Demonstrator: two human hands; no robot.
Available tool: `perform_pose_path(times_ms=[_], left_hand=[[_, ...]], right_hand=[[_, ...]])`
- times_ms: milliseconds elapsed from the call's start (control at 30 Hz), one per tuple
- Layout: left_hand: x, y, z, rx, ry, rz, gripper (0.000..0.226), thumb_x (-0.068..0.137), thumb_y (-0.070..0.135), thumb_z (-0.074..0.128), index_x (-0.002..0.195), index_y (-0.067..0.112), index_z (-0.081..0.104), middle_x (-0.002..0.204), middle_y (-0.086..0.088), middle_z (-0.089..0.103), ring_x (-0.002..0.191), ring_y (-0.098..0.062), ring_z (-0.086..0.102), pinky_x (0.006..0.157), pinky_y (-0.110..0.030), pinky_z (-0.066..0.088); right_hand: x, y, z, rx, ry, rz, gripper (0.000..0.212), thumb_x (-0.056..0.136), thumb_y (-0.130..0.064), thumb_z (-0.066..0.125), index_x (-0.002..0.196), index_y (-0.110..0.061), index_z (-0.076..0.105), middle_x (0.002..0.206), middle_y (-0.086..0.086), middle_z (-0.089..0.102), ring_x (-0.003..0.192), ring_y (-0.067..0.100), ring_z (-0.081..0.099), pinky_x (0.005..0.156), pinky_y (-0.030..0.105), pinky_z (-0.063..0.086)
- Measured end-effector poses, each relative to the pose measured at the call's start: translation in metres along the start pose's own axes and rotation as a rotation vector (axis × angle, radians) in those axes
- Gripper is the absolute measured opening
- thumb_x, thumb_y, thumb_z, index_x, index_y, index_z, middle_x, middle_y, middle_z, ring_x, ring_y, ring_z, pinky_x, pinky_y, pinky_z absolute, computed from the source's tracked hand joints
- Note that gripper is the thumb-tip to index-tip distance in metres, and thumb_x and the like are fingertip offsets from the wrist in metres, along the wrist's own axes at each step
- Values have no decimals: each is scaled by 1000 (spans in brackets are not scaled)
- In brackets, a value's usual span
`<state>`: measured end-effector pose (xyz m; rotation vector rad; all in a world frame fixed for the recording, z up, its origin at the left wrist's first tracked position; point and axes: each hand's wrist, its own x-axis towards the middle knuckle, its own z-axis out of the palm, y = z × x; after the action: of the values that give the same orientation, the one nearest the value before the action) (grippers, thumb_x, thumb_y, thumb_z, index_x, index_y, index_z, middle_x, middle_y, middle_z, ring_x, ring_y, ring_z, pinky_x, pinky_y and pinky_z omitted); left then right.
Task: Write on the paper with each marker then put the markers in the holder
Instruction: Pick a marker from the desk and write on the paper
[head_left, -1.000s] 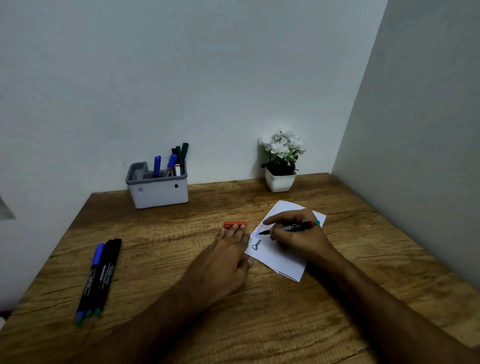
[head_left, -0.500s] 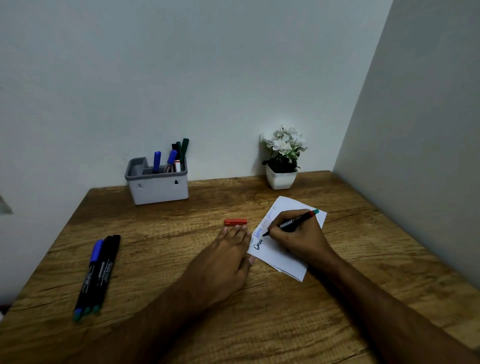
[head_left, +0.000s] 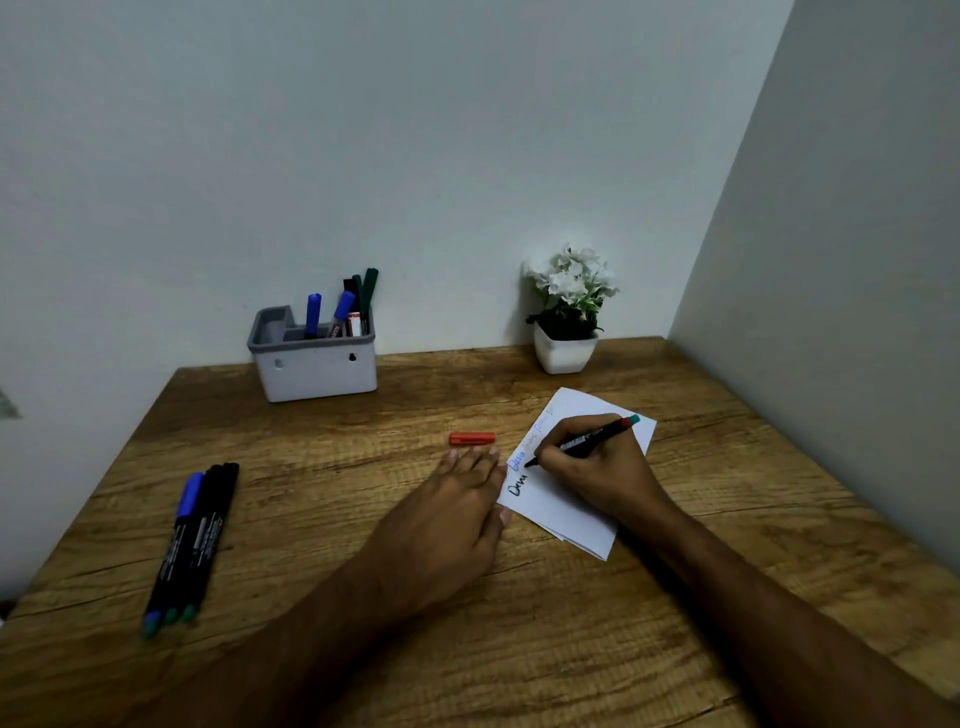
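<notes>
Paper (head_left: 566, 512) lies on a wooden desk (head_left: 467, 649), pinned at its left edge by the flat, relaxed left hand (head_left: 447, 525). The right hand (head_left: 597, 467) grasps a marker (head_left: 582, 441), tip on the sheet. Lighter pressure could let the paper skid and smear fresh ink; the loose red cap (head_left: 471, 438) might roll off.

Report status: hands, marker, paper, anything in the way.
Right hand grips marker, tip on paper. Left hand flat, steadying paper's edge. Red cap lies loose beyond left fingertips; nothing blocking.
</notes>
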<state>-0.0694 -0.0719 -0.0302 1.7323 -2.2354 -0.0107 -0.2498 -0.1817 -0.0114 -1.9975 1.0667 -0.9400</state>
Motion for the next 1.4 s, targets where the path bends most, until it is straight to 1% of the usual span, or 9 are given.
perform_pose_path(times_ms=[167, 333, 533, 667, 767, 933, 1100, 1233, 1400], left_hand=[[0, 1, -1, 1, 0, 4, 58, 102, 40, 30, 154, 16, 19, 163, -1, 14, 150, -9, 2, 117, -22, -10], [1, 1, 0, 1, -21, -4, 59, 102, 40, 29, 155, 15, 17, 163, -1, 12, 150, -9, 1, 117, -23, -9], [1, 0, 0, 7, -42, -23, 60, 101, 42, 27, 155, 16, 17, 163, -1, 11, 150, -10, 0, 121, -28, -5], [1, 2, -2, 4, -52, -27, 59, 102, 41, 28, 155, 16, 17, 163, -1, 11, 150, -10, 1, 122, -29, -3], [1, 1, -1, 2, -47, -22, 60, 102, 42, 27, 155, 16, 17, 163, -1, 12, 150, -11, 1, 123, -31, -1], [0, 1, -1, 4, -15, 0, 59, 103, 40, 29, 155, 15, 18, 163, -1, 13, 150, -10, 2, 119, -24, -8], [-1, 3, -3, -1, -25, -13, 59, 103, 40, 29, 155, 16, 16, 163, 0, 10, 150, -9, 0, 117, -22, -10], [-1, 4, -4, -3, -23, -8, 58, 103, 40, 29, 155, 15, 17, 163, -1, 11, 150, -9, 0, 113, -19, -14], [0, 3, -3, 14, -34, -9, 59, 103, 40, 28, 155, 15, 16, 163, -1, 11, 150, -10, 1, 115, -21, -12]], right_hand=[[-1, -1, 0, -26, 23, 4, 17, 83, -12, 73, 68, -20, 75, 75, -9, 74, 75, 3, 68, 62, 13, 48], [0, -4, 0, -17, 35, 28, 14, 83, -12, 74, 70, -17, 77, 78, -8, 75, 79, 2, 69, 63, 13, 48], [1, -2, 0, 9, 43, 33, 14, 83, -11, 73, 71, -16, 77, 77, -6, 74, 77, 2, 68, 62, 15, 47], [2, -1, 0, 6, 31, 45, 11, 84, -13, 74, 74, -16, 78, 80, -6, 75, 80, 6, 69, 65, 18, 48], [2, -1, 0, 8, 29, 38, 14, 82, -9, 73, 71, -16, 77, 74, -8, 73, 74, 1, 67, 60, 13, 46], [3, -3, 0, 17, 50, 47, 12, 82, -10, 74, 72, -14, 78, 73, -6, 74, 68, -1, 66, 56, 13, 45], [4, -3, 0, 20, 67, 84, 15, 84, -11, 74, 70, -17, 76, 70, -6, 72, 61, -3, 65, 53, 13, 44], [4, -2, 1, 25, 92, 92, 14, 85, -12, 74, 72, -17, 77, 74, -6, 75, 64, -1, 67, 56, 16, 46], [4, -1, 1, 20, 91, 85, 16, 85, -12, 73, 71, -17, 76, 73, -8, 74, 65, -1, 67, 56, 14, 45]])
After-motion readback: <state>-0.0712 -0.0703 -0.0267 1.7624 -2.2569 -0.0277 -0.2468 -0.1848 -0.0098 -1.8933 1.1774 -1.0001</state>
